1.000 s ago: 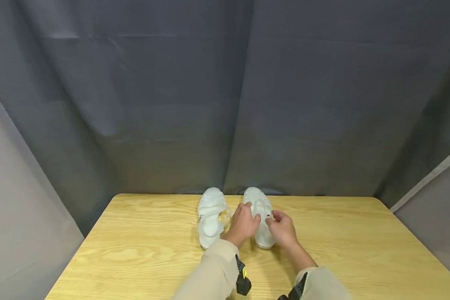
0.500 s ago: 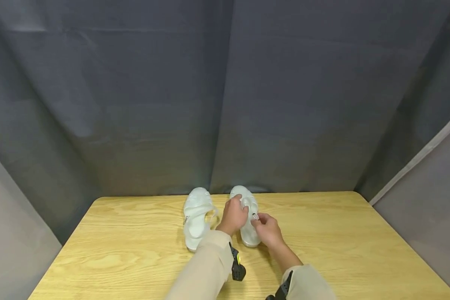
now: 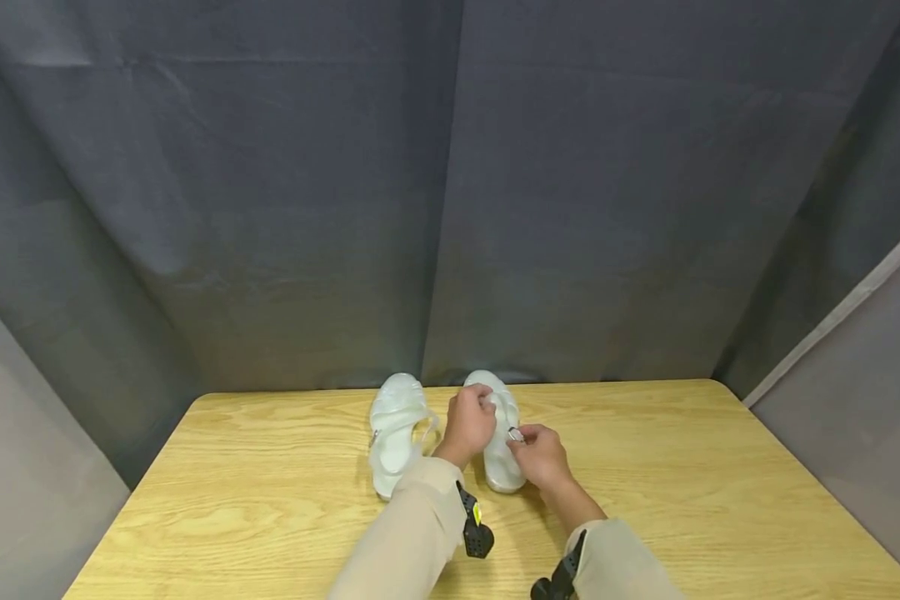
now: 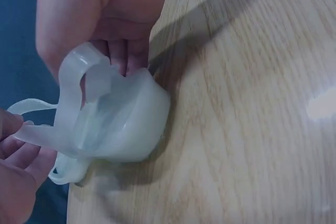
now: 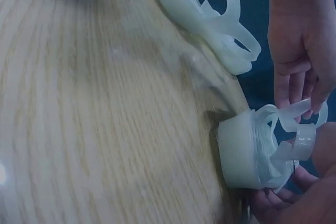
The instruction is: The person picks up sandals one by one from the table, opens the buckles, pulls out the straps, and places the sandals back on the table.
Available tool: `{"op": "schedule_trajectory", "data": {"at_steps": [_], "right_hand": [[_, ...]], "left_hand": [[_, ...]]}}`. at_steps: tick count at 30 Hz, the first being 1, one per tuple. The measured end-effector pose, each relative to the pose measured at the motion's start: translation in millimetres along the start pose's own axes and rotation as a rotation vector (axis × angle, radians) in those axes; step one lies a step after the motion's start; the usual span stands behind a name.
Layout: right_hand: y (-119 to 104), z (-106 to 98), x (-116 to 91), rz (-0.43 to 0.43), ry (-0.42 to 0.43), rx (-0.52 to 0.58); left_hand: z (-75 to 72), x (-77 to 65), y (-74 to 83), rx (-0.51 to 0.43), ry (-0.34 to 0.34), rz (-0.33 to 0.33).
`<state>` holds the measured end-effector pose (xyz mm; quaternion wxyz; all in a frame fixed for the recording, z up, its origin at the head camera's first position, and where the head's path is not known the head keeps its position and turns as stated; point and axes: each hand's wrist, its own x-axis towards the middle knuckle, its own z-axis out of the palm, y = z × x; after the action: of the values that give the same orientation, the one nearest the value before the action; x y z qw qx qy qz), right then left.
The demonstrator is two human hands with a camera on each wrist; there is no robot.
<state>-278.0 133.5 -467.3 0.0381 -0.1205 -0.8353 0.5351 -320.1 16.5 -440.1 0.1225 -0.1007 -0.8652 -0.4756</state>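
A pale, translucent sandal (image 3: 502, 471) stands with its toe toward the back edge of the table. My left hand (image 3: 471, 423) lies over its front left side, and in the left wrist view its fingers (image 4: 21, 153) pinch a strap (image 4: 39, 136). From the right, my right hand (image 3: 542, 454) pinches at a small metal buckle (image 3: 515, 434) on the sandal's side. In the right wrist view a curled strap (image 5: 303, 141) stands up between the hands. The matching sandal (image 3: 392, 479) stands apart on the left, its strap loop sticking out toward my left hand.
The wooden table (image 3: 270, 492) has both sandals near its back edge. Directly behind hangs a dark grey curtain (image 3: 307, 208), with lighter grey panels at both sides. A black camera mount (image 3: 477, 533) sits on the left wrist.
The head view has shifted slightly. My left thumb and fingers have drawn together at the strap. My right fingers have closed at the buckle, which now shows as a pale ring.
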Motion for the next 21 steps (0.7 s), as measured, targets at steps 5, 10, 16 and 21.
{"op": "schedule_trajectory", "data": {"at_steps": [5,10,16,21], "right_hand": [[-1,-1,-2,0.011,-0.004,0.050],[-4,-5,-8,-0.046,-0.035,0.094],[-5,-14,-24,-0.068,-0.095,0.104],[-3,-18,-42,-0.066,-0.130,0.126]], "left_hand": [[-5.7,-1.5,1.6,-0.042,-0.022,0.011],[-14.5,-3.8,2.3,-0.107,-0.049,0.023],[-24.0,-15.9,4.8,-0.211,-0.122,0.040],[-34.9,-33.8,6.2,-0.249,-0.159,0.072]]}}
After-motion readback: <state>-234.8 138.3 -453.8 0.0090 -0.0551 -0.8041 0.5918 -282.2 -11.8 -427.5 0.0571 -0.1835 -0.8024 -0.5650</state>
